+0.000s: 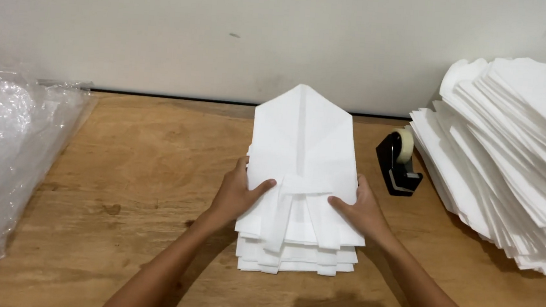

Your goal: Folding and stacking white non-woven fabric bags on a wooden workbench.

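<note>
Both hands, left and right, clamp the folded white garment stack mid-desk, tape dispenser at 2 o'clock; I'd press evenly, squaring edges.

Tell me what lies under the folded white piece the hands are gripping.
Under the top folded piece sits a stack of similar white folded pieces, with only their front edges showing. The wooden table beneath them is covered.

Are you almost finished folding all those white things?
Done: a small stack of folded white pieces lies on the wooden table. In hand: the left hand and right hand press the top folded piece from both sides. Left: a far bigger pile of white sheets waits behind the tape dispenser.
</note>
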